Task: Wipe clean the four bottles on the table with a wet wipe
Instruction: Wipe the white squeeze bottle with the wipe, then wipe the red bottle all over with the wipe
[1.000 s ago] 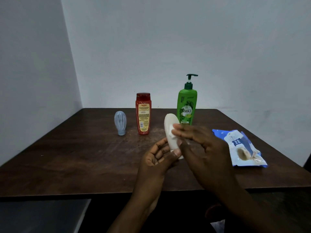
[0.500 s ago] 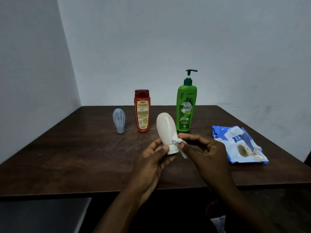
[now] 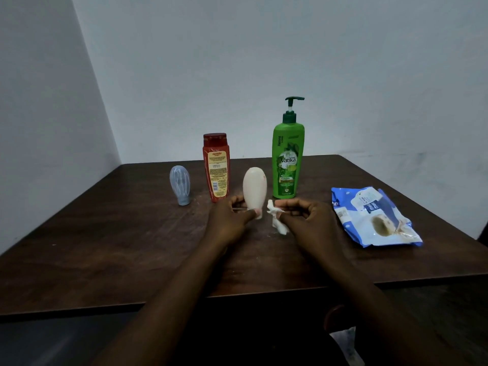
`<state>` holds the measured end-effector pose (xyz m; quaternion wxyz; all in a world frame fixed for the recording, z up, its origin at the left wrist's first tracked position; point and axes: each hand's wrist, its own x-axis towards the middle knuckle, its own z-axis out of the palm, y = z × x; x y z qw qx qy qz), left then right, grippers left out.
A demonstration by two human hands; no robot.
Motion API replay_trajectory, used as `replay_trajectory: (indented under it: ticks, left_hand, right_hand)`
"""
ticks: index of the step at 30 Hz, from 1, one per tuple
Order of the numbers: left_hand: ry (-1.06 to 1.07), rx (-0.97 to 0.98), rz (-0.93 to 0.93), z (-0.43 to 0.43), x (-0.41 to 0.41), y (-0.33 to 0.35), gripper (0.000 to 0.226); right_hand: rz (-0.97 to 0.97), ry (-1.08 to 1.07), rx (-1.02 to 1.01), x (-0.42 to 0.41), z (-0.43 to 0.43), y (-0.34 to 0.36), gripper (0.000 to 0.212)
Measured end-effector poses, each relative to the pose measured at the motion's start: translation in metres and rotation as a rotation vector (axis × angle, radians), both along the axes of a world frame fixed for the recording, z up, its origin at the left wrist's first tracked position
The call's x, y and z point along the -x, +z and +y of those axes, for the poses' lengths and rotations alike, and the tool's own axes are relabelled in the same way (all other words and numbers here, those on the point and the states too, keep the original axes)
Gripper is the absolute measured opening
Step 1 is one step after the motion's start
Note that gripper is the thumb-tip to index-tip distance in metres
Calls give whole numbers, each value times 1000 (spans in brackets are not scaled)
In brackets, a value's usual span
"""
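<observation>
A white oval bottle (image 3: 254,188) stands cap-down on the dark wooden table (image 3: 132,247), between the red bottle (image 3: 216,167) and the green pump bottle (image 3: 287,159). My left hand (image 3: 232,217) grips the white bottle at its cap. Just to its right, my right hand (image 3: 303,220) pinches a crumpled white wet wipe (image 3: 277,220), apart from the bottle. A small grey-blue bottle (image 3: 180,184) stands cap-down at the far left of the row.
A blue and white wet-wipe pack (image 3: 375,216) lies on the table's right side. Walls close in behind and on the left. The table's front edge is near my forearms.
Both hands moved away from me and lowered the white bottle upright onto the table in the row. The wipe has come off the bottle's cap and now sits beside it.
</observation>
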<state>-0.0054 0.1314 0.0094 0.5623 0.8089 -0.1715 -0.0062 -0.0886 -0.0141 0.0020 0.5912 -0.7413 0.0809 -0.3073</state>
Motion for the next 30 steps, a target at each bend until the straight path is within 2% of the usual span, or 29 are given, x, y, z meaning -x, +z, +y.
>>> replay_trajectory:
  ticks: [10,19,22,26,30]
  left_hand:
    - [125,-116,-15,-29,-68,-14,47]
    - [143,-76,-49,-40,-86,-23,47]
    - [139,-67,-54,-41,-88,-26,47]
    - [146,-51,-58,-41,-88,-29,47]
    - [161,-43,-79,-41,-89,-29,49]
  right_hand:
    - [-8,49,24,-3,-4,-9,15]
    - [36,38,123,-12,-9,-13,15]
    - [51,65,95,-22,-9,-14,15]
    - [48,55,125,-42,-13,-12,24]
    - [90,10,146,-67,-24,-11,18]
